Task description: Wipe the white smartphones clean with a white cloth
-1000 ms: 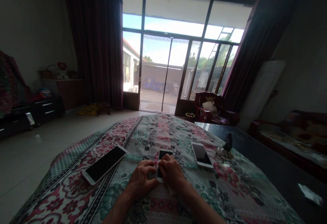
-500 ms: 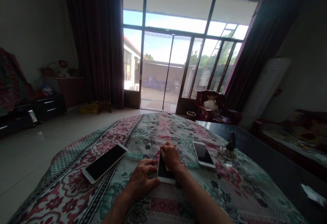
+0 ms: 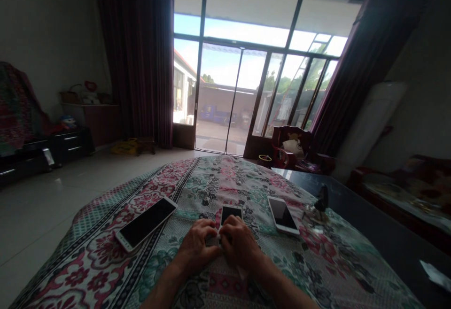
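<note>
A smartphone with a dark screen and a white frame (image 3: 231, 212) lies on a patterned cloth, its lower part hidden under my hands. My left hand (image 3: 198, 242) holds it at the left edge, fingers bent and thumb near the bottom corner. Over the lower screen, my right hand (image 3: 240, 243) is curled around a thin whitish wipe (image 3: 241, 272), of which only small bits show. A larger white phone (image 3: 146, 224) rests slantwise to the left. Another white phone (image 3: 283, 216) lies to the right, screen up.
The floral cloth (image 3: 225, 184) covers the rounded surface before me. A small dark figurine on a clear base (image 3: 320, 201) stands at right, by a dark glossy table (image 3: 355, 215). Beyond are a wooden chair (image 3: 291, 147) and glass doors (image 3: 230, 97).
My right hand has slid from the phone's top toward its bottom, uncovering the upper screen. My left hand stays at the phone's left edge. The view has shifted slightly.
</note>
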The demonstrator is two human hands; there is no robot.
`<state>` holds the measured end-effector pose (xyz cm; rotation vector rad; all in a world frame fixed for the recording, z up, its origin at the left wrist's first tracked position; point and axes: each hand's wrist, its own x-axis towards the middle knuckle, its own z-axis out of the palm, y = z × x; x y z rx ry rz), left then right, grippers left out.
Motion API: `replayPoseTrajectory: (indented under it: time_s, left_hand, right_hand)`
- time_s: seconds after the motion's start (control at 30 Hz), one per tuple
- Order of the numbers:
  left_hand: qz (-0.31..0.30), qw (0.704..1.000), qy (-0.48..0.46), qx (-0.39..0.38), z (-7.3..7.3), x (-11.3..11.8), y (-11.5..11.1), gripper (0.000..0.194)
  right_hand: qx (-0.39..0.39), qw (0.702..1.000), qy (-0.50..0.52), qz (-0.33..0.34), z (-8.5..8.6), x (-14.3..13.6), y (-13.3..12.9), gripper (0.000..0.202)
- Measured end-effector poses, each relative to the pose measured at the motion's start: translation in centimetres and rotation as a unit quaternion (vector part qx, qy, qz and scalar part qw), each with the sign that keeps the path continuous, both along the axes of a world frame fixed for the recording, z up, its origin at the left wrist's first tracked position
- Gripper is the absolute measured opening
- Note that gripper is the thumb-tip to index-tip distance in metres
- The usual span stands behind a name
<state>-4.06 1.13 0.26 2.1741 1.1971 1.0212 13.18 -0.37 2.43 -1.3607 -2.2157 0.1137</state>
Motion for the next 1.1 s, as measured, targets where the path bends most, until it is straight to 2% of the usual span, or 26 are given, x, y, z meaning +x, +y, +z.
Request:
replayPoseTrajectory:
  time_s: [0.17,0.3,0.47,0.7,0.83,0.97,1.1]
  left_hand:
    - [-0.012,1.0,0.007,0.0,-0.1,-0.1,0.3,0.024]
    - [-0.036,0.999,0.014,0.002,-0.1,-0.5,0.5,0.027]
    - [-0.049,0.998,0.014,0.022,-0.9,-0.9,0.9,0.029]
    - [-0.044,0.998,0.017,0.039,-1.5,-0.8,1.0,0.032]
    - [-0.044,0.998,0.017,0.042,-1.7,-0.8,1.1,0.034]
    - [-0.04,0.998,0.012,0.035,-1.8,-0.9,1.2,0.035]
    - [-0.04,0.999,0.016,0.029,-1.4,-0.8,1.0,0.035]
  right_hand:
    - [0.005,1.0,0.005,0.005,0.0,0.3,1.0,0.017]
    - [0.002,0.999,0.007,0.039,0.2,0.4,-0.3,0.018]
    - [0.0,0.998,0.013,0.059,0.2,0.5,-2.3,0.021]
    - [0.015,0.998,0.031,0.053,-0.7,-0.1,-1.4,0.019]
    - [0.012,0.998,0.034,0.059,-0.5,-0.1,-2.0,0.019]
    - [-0.001,0.998,0.031,0.062,0.1,1.2,-3.2,0.02]
    - [0.002,0.999,0.043,0.024,-0.1,3.4,-3.3,0.022]
